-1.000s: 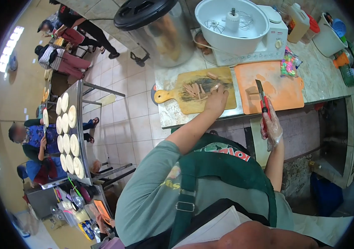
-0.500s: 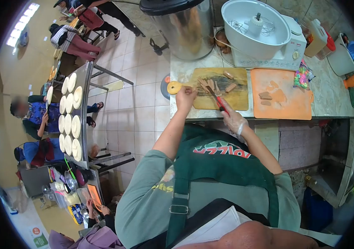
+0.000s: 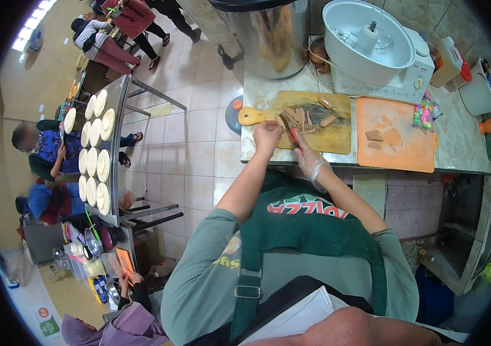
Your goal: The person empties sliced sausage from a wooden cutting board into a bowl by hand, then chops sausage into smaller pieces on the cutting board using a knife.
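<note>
My right hand [image 3: 310,160], in a clear plastic glove, is closed around the red handle of a knife [image 3: 293,136]. Its blade points away from me over the wooden cutting board [image 3: 340,135]. Close by the blade, my left hand [image 3: 267,137] rests at the board's left front, fingers pinched together; whatever they hold is hidden. Several sausage strips [image 3: 299,117] lie in a loose pile just beyond the blade. To their right are two larger sausage pieces [image 3: 325,102]. The board's rounded handle [image 3: 249,116] sticks out past the counter's left edge.
An orange cutting board [image 3: 398,153] with a few brown slices lies to the right. Behind stand a stand mixer [image 3: 372,81] with a white bowl and a large clear container [image 3: 277,46]. Dough rounds [image 3: 103,165] cover a table at left, where other people work.
The knife and my right hand have shifted left towards my left hand, which now sits nearer the blade. More sausage strips show in the pile. The whole view has shifted slightly.
</note>
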`<state>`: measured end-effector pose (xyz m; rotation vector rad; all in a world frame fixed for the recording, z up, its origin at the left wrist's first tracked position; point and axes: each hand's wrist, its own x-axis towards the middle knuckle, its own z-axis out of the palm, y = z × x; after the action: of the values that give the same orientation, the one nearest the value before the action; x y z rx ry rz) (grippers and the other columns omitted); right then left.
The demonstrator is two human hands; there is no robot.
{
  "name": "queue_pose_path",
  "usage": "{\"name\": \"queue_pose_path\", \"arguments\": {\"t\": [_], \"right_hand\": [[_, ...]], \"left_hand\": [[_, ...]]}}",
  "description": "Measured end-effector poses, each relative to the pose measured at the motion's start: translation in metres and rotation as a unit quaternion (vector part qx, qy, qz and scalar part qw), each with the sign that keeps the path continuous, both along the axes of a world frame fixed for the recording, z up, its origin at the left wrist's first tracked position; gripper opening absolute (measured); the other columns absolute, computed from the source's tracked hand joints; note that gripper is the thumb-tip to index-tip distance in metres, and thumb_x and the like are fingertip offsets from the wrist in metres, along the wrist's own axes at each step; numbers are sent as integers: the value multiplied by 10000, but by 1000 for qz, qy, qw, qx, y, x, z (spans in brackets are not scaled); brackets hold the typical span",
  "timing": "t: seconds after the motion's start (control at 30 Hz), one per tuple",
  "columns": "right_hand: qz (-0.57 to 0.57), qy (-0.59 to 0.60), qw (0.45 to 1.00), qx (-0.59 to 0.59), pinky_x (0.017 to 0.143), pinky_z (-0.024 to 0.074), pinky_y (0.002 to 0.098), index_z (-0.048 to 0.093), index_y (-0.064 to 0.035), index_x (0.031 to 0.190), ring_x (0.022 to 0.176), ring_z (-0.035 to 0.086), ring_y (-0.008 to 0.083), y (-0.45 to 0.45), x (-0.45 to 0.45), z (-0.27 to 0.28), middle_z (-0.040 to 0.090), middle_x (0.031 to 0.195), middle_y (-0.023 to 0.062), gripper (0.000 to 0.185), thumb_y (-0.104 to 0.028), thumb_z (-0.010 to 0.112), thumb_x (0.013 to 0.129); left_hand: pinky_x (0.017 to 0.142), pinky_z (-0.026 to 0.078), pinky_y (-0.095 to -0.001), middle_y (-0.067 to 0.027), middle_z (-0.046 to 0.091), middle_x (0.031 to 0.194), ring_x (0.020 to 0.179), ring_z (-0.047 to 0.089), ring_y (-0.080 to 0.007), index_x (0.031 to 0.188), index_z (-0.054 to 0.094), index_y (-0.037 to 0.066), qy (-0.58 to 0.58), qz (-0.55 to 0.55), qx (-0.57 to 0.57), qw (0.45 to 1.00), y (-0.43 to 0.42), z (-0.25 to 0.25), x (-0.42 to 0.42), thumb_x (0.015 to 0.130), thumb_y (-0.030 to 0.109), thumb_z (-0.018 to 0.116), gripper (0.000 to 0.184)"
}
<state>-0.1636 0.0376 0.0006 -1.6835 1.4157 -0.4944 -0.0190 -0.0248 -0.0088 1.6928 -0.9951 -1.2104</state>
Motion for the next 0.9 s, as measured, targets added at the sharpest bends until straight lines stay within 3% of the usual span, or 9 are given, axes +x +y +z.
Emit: {"name": "queue_pose_path", "arguments": {"t": [0.03, 0.13, 0.27, 0.33, 0.47, 0.53, 0.63, 0.73, 0.9], "right_hand": [[-1, -11, 999, -35, 740, 392, 471, 111, -220, 1346, 844, 525, 445, 0, 1, 0, 527, 902, 325, 528, -192, 334, 868], [-5, 36, 999, 20, 726, 398, 463, 108, -223, 1347, 822, 538, 429, -2, 3, 8, 538, 881, 314, 535, -180, 336, 865], [-6, 85, 994, 67, 716, 409, 455, 109, -227, 1348, 802, 548, 417, -9, 6, 22, 549, 869, 298, 554, -150, 354, 857], [1, 58, 998, 11, 743, 415, 443, 114, -217, 1348, 841, 545, 410, -14, 6, 21, 540, 933, 296, 568, -123, 369, 849], [6, 70, 995, 72, 782, 410, 432, 123, -199, 1347, 893, 533, 405, -25, 4, 28, 514, 1008, 299, 566, -105, 371, 847], [7, -9, 1000, 16, 816, 400, 421, 133, -196, 1344, 944, 517, 397, -20, -2, 21, 487, 1065, 299, 550, -98, 355, 850], [8, 2, 1000, -15, 814, 397, 438, 138, -201, 1338, 928, 516, 411, 0, -8, -1, 504, 1043, 287, 539, -99, 350, 854], [9, 46, 996, 72, 790, 396, 466, 139, -213, 1332, 894, 519, 426, 23, -12, 35, 522, 999, 286, 532, -106, 354, 857], [12, 86, 993, 79, 719, 398, 482, 135, -230, 1330, 825, 534, 430, 39, -20, 46, 545, 889, 295, 531, -117, 358, 862]], "left_hand": [[540, 457, -226, -118, 603, 747, 597, 566, -129, 912, 538, -90, 2, 2, 3, 1000, 0, 0, -1, 660, 51, 627, 303], [546, 459, -229, -116, 606, 728, 596, 570, -135, 893, 545, -92, -17, 2, -1, 1000, 0, 2, -4, 655, 54, 633, 293], [550, 462, -233, -126, 612, 724, 600, 576, -143, 883, 553, -96, -44, -4, -31, 999, -3, -17, -3, 651, 57, 638, 291], [605, 480, -265, -126, 628, 699, 624, 611, -177, 794, 610, -47, -60, 3, -41, 997, -3, -20, -3, 612, 127, 676, 261], [609, 480, -267, -122, 632, 692, 626, 613, -179, 778, 624, -36, -82, -1, -42, 996, -1, -15, -5, 610, 137, 686, 249], [581, 471, -241, -139, 626, 736, 634, 597, -152, 836, 594, -91, -91, -17, -43, 995, -1, -12, -5, 649, 90, 665, 270], [579, 471, -239, -135, 627, 730, 630, 598, -149, 829, 595, -90, -102, -15, -48, 993, 0, -11, -5, 655, 99, 663, 265], [578, 470, -237, -134, 627, 729, 625, 598, -149, 835, 594, -90, -100, -21, -35, 994, -1, -12, -4, 662, 98, 653, 262], [611, 477, -274, -133, 633, 695, 638, 618, -186, 780, 625, -33, -93, 0, -29, 995, -2, -15, -4, 611, 152, 687, 258]]}}
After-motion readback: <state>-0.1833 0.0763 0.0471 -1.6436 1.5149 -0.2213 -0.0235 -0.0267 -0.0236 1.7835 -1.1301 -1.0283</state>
